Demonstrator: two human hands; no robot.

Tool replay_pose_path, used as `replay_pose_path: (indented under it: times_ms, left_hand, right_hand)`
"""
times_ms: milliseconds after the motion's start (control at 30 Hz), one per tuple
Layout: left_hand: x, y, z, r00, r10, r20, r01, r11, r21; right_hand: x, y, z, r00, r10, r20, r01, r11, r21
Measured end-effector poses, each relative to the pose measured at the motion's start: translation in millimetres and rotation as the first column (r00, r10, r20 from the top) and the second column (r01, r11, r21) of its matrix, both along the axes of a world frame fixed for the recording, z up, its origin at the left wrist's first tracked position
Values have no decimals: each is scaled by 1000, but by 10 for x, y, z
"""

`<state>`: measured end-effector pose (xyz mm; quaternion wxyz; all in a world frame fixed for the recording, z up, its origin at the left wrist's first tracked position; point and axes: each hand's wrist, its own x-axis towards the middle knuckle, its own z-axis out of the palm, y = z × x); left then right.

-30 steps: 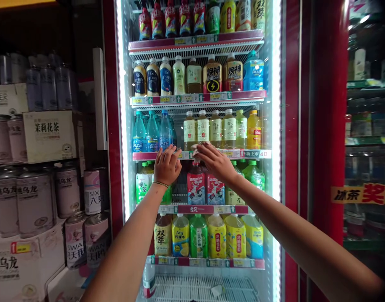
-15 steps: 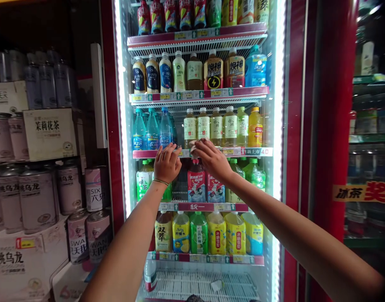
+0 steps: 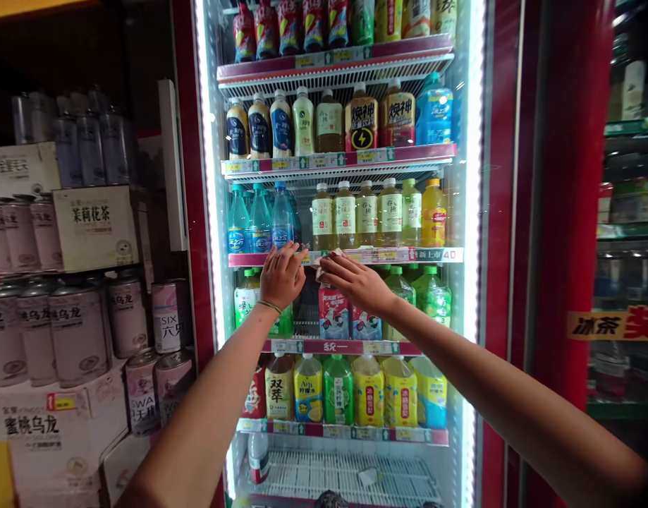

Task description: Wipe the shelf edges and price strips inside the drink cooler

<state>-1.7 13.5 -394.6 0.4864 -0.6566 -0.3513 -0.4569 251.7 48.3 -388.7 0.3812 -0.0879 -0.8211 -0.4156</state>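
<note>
Right hand: fingers bent over a pale cloth, cloth before a price strip of the drinks cooler; left hand: fingers slightly parted, any hold impossible to tell, near same strip, below blue bottles

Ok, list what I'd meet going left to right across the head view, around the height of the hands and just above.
White carton → left hand → right hand with a pale cloth at its fingertips → yellow-orange bottle → right-side light strip → yellow banner.
</note>
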Motion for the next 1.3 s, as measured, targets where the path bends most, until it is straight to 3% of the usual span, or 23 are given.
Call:
replay_pose_path:
  times_ms: [100, 167, 233, 333, 400, 567, 733, 900, 1067, 1200, 1300]
  left_hand:
    - [-129, -96, -2, 999, 9, -40, -12, 998, -55]
    - [-214, -139, -26, 999, 32, -1, -32, 998, -49]
    - [-283, -163, -58, 997, 52, 58, -51, 998, -22]
    - [-360, -175, -92, 994, 66, 87, -67, 998, 9]
    - [-397, -165, -99, 995, 72, 73, -74, 997, 26]
    - [-415, -59, -116, 989, 72, 127, -81, 995, 65]
    - [-427, 18, -161, 992, 62, 106, -71, 994, 81]
    - [-432, 21, -198, 991, 84, 108, -95, 991, 98]
    - [-461, -22, -185, 993, 29, 110, -34, 998, 48]
    - [-430, -145, -113, 986, -39, 162, 31, 998, 54]
    - [-318, -221, -54, 988, -91, 127, 88, 996, 29]
  right_hand:
    - [20, 20, 31, 998, -8, -57, 8, 1000, -4]
    - [-60, 10, 37, 979, -29, -200, 27, 1000, -15]
    - [-179, -16, 10, 971, -26, -239, 27, 1000, -2]
    - [-276, -42, -44, 998, 21, -54, -19, 999, 26]
    - [-281, -39, -38, 1000, 27, -16, -27, 1000, 17]
    - [-428, -37, 50, 968, 6, -252, -14, 999, -30]
    - [-509, -41, -23, 998, 55, -16, -55, 998, 32]
    - [-560, -36, 25, 966, 22, -257, -20, 1000, 10]
    - [-688, -67, 14, 986, 119, -115, -126, 990, -58]
    - [-666, -61, -39, 965, 181, -192, -211, 966, -152]
    - [-711, -29, -56, 942, 211, -262, -253, 957, -142]
